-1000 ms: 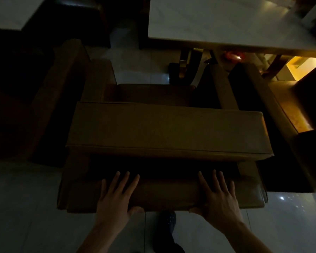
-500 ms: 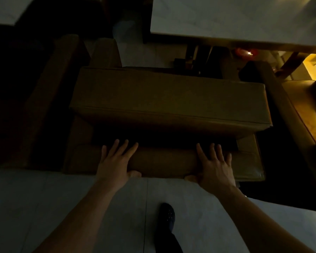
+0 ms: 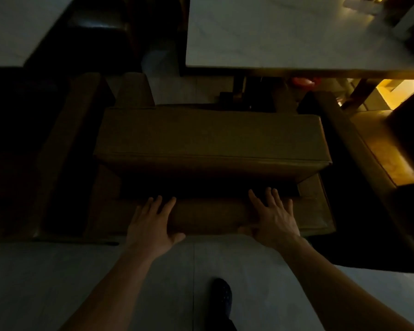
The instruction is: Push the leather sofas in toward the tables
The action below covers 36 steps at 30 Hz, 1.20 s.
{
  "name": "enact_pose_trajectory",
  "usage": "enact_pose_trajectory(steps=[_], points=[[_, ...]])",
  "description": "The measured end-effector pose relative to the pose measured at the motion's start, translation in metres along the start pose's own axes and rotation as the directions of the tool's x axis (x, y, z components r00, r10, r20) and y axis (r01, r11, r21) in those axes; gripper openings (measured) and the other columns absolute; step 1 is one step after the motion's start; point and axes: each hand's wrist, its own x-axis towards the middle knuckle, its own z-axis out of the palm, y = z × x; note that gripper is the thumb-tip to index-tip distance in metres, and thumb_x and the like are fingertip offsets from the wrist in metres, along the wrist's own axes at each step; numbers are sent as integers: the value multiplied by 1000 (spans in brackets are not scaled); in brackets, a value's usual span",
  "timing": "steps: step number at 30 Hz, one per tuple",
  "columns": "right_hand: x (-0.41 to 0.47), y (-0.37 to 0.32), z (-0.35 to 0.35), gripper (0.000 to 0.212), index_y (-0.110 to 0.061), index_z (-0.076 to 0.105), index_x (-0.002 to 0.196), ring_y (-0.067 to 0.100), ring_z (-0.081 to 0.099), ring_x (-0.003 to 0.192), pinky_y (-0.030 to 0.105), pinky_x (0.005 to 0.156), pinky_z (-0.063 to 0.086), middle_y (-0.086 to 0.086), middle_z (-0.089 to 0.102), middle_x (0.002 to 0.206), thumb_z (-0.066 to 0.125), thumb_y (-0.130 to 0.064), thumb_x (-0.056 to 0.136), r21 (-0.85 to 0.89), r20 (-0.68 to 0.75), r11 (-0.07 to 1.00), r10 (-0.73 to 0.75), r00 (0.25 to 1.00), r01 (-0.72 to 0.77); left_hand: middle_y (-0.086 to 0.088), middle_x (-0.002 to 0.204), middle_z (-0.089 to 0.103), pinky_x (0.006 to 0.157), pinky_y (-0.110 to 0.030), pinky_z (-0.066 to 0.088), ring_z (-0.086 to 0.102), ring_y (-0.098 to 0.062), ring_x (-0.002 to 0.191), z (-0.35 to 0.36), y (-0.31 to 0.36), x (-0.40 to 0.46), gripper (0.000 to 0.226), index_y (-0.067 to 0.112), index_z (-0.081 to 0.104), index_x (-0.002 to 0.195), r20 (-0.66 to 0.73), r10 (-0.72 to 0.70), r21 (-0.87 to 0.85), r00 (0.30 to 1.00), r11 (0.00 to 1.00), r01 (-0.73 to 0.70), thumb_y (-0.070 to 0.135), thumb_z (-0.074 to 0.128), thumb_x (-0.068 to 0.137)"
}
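Note:
A brown leather sofa (image 3: 210, 137) stands in the middle of the dim head view, its back toward me. My left hand (image 3: 151, 223) lies flat on the sofa's lower rear edge, fingers spread. My right hand (image 3: 273, 216) presses the same edge further right, also flat and spread. Beyond the sofa is a white marble table (image 3: 285, 34); its dark base (image 3: 237, 91) shows under the top. The sofa's seat is hidden behind its backrest.
Another brown sofa (image 3: 67, 149) stands close on the left, and a lit leather sofa (image 3: 378, 149) close on the right. A second white table (image 3: 12, 27) sits at the upper left. My dark shoe (image 3: 221, 297) is on the pale tiled floor (image 3: 58, 283).
The sofa has slid away from me toward the table, and more floor shows in front. My arms are stretched further out, with both hands still flat on its lower rear edge.

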Motion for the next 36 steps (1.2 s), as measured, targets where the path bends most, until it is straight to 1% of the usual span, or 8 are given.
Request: enact_pose_trajectory(steps=[3, 9, 14, 19, 27, 29, 32, 36], points=[[-22, -8, -23, 106, -37, -9, 157, 33, -7, 153, 56, 123, 4, 13, -5, 167, 50, -81, 80, 23, -12, 1000, 8, 1000, -8, -1, 165, 8, 121, -46, 9, 4, -24, 151, -21, 7, -22, 99, 39, 1, 155, -38, 19, -1, 999, 1000, -19, 79, 49, 79], [-88, -30, -77, 94, -32, 7, 158, 34, 11, 152, 52, 122, 16, 12, 12, 166, 50, -73, 86, 41, -96, 999, 26, 995, -22, 1, 164, 12, 121, -46, 10, 8, -23, 150, -88, 14, -80, 93, 35, 8, 155, -136, 32, -7, 990, 999, -33, 80, 44, 81], [-161, -45, -114, 90, -32, 8, 159, 32, 11, 153, 50, 122, 16, 12, 10, 166, 63, -47, 90, 60, -147, 998, 40, 988, -32, 2, 164, 14, 121, -46, 11, 10, -23, 150, -131, 25, -137, 91, 37, 10, 155, -181, 63, -39, 981, 997, -72, 78, 47, 82], [-229, -36, -134, 86, -33, 7, 159, 32, 10, 153, 50, 123, 14, 14, 8, 166, 63, -33, 93, 39, -226, 998, 56, 972, -48, 3, 163, 15, 121, -47, 12, 10, -21, 150, -151, 58, -178, 93, 38, 11, 154, -194, 114, -59, 974, 990, -128, 77, 51, 80], [-299, 35, -144, 90, -38, 10, 156, 31, 15, 151, 51, 122, 17, 11, 13, 166, 68, -45, 88, 106, -355, 988, 142, 924, -111, 2, 164, 14, 121, -47, 13, 12, -21, 150, -166, 153, -219, 93, 37, 11, 155, -210, 221, -10, 953, 974, -228, 77, 51, 80], [-315, 66, -146, 95, -38, 10, 157, 31, 16, 151, 51, 122, 19, 11, 13, 165, 68, -56, 84, 111, -360, 984, 169, 917, -137, 2, 163, 15, 121, -47, 15, 13, -21, 149, -168, 185, -224, 94, 37, 11, 155, -213, 248, 2, 945, 967, -253, 77, 51, 80], [-342, 122, -147, 97, -37, 12, 157, 30, 18, 150, 51, 121, 21, 10, 16, 164, 60, -72, 81, 141, -388, 977, 205, 899, -161, 3, 163, 15, 121, -48, 16, 15, -22, 149, -165, 240, -230, 95, 38, 11, 155, -214, 290, 8, 933, 955, -295, 79, 49, 79], [-386, 212, -145, 87, -39, 14, 155, 31, 21, 149, 53, 120, 22, 10, 18, 164, 54, -72, 85, 176, -394, 966, 247, 885, -191, 3, 163, 16, 119, -47, 19, 16, -23, 148, -153, 330, -245, 93, 38, 12, 155, -183, 355, 18, 917, 934, -358, 79, 50, 80]])
